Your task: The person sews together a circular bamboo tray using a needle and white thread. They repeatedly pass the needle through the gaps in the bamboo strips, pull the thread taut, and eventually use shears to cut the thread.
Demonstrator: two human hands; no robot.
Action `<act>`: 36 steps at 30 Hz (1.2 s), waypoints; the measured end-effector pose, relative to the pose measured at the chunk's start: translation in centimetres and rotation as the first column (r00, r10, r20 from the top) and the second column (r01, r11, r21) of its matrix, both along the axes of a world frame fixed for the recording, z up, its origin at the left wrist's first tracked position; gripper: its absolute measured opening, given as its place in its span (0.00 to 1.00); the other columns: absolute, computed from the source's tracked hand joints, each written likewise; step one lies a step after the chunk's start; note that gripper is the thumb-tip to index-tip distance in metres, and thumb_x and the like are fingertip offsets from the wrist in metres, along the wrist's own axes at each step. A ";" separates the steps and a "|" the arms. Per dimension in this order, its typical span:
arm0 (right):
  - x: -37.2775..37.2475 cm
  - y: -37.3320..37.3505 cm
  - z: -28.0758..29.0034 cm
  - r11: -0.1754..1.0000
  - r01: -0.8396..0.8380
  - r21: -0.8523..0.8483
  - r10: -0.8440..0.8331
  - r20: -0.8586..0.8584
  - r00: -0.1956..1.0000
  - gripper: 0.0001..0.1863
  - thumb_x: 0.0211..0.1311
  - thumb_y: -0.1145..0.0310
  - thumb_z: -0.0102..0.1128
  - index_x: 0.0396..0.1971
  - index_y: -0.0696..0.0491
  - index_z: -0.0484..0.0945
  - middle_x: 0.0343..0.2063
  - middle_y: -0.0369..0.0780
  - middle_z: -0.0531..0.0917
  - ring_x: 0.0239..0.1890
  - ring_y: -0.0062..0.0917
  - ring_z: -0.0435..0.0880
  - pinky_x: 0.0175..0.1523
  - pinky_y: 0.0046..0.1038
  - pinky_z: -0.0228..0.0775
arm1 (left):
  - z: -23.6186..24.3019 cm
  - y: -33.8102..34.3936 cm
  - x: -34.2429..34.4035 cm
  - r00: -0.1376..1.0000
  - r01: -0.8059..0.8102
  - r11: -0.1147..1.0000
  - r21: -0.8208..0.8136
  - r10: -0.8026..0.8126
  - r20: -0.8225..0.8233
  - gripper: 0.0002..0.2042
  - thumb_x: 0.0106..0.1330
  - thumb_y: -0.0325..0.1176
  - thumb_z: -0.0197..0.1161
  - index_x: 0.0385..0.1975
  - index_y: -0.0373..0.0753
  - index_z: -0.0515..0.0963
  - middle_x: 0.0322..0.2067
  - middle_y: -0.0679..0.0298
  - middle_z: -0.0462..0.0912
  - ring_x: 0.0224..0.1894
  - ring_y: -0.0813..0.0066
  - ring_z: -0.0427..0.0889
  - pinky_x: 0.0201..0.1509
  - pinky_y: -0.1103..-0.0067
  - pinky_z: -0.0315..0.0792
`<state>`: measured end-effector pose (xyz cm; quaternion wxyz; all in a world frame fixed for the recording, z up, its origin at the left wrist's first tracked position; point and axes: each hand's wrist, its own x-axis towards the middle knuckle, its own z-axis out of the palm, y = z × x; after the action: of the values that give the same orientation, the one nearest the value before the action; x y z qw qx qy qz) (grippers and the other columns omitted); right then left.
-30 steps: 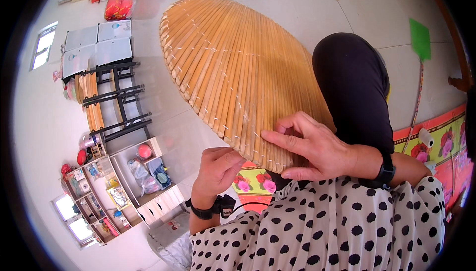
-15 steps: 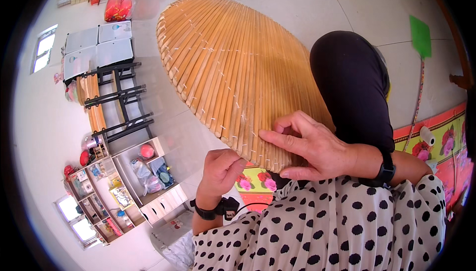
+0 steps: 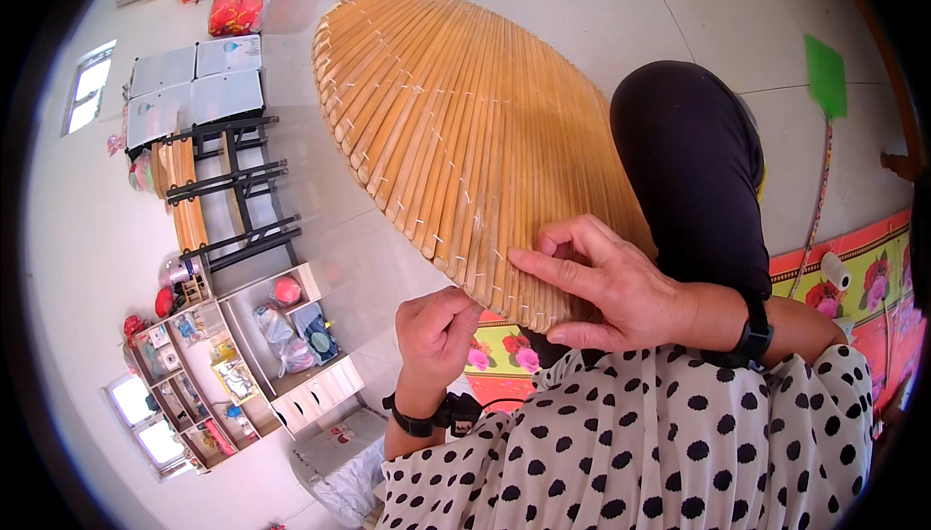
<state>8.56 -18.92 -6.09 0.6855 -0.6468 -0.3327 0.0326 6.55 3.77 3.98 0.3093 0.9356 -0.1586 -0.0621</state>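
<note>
Head view: closest is a white blouse (image 3: 630, 433) with black spots, and above it the person's two hands, each with a dark band at the wrist. The right hand (image 3: 611, 288) grasps the near end of a slatted piece (image 3: 456, 132), its forefinger resting on the slats and its thumb at the lower rim. The left hand (image 3: 433, 334) is at that rim too, fingers curled in and thumb against forefinger; I cannot tell what, if anything, is pinched between them. The slatted piece, a tan oval of narrow strips stitched with white thread, slants up and away to the left from the hands, beside a dark trouser leg (image 3: 684, 157). Farther to the right, a white spool (image 3: 836, 271) is on a flowered cloth (image 3: 878, 273), and a green fly swatter (image 3: 826, 74) extends beyond it. Across the pale tiled floor (image 3: 572, 6), at the left, are an open shelf unit (image 3: 320, 399), black metal frames (image 3: 233, 186), white panels (image 3: 225, 98) and, farthest up, red bags (image 3: 238, 1).
</note>
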 end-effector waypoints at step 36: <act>0.0 -0.2 0.2 1.000 0.018 -0.026 -0.018 0.003 1.000 0.38 0.51 0.62 0.70 0.63 0.55 0.66 0.45 0.43 0.67 0.43 0.36 0.72 0.49 0.33 0.69 | -0.3 -0.3 1.6 0.994 -0.041 0.992 -0.121 0.029 -0.103 0.11 0.53 0.16 0.62 0.36 0.32 0.81 0.30 0.60 0.82 0.23 0.79 0.77 0.27 0.84 0.68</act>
<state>8.61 -19.17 -5.86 0.6769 -0.6586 -0.3274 0.0300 8.16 3.47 3.70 0.3751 0.9130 -0.1297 -0.0942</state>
